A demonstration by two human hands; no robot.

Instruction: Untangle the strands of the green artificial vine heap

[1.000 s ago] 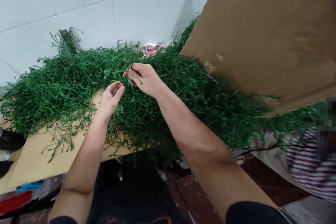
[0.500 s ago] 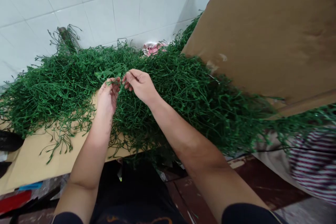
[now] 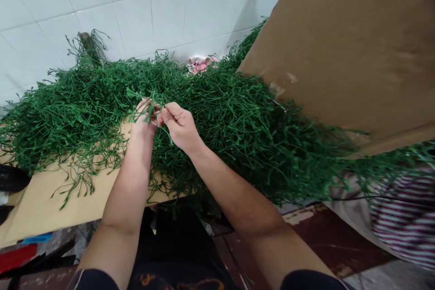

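Both left hand (image 3: 144,128) and right hand (image 3: 182,129) just left of frame centre. Pinching one green sprig (image 3: 155,97) there between right thumb and forefinger, with left fingers curled close; cannot tell if pinching. Then one cardboard sheet (image 3: 86,210), lower left; one green heap (image 3: 238,136) across the middle; one tiled wall (image 3: 170,13) along the top.

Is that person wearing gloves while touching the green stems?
No, bare skin shows on the left hand and the right hand, which are both at the green stems.

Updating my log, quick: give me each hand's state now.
Left hand: closed, fingers curled, holding a green sprig.
Right hand: closed, thumb and fingers pinching at the same sprig.
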